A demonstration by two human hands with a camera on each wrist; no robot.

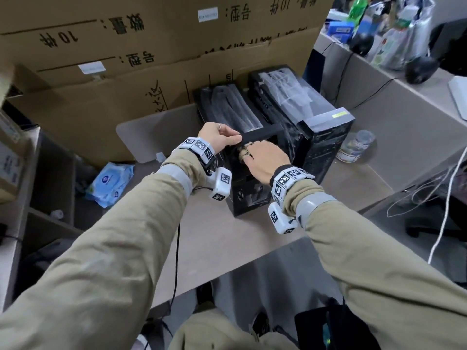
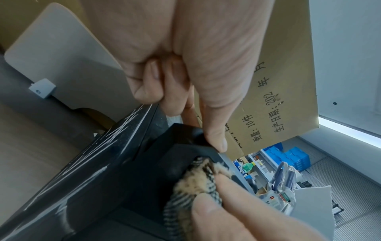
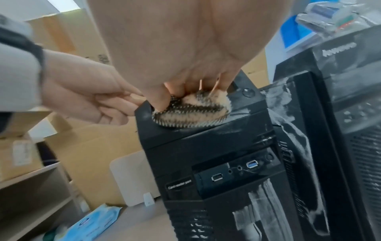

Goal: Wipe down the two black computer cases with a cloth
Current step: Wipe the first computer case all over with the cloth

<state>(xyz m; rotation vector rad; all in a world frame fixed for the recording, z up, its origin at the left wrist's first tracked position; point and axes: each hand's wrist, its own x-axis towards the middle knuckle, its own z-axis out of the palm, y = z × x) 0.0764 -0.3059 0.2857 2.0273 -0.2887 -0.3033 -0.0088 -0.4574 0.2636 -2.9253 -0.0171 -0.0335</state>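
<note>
Two black computer cases stand side by side on the desk, both streaked with dust. The near left case (image 1: 250, 190) (image 3: 216, 146) has a carry handle (image 1: 262, 131) at its top front. My left hand (image 1: 221, 137) (image 2: 185, 91) pinches the handle's left end between thumb and fingers. My right hand (image 1: 260, 157) (image 3: 185, 78) grips a bunched tan and black patterned cloth (image 3: 191, 110) (image 2: 195, 182) and presses it on the case's top front edge, under the handle. The right case (image 1: 318, 132) (image 3: 340, 97) stands untouched beside it.
Large cardboard boxes (image 1: 126, 59) stand behind the cases. A blue pack of wet wipes (image 1: 111, 183) lies on the low shelf at left. A plastic bottle (image 1: 356, 146) lies right of the cases. Cables (image 1: 444, 203) hang at the right; clutter fills the far desk.
</note>
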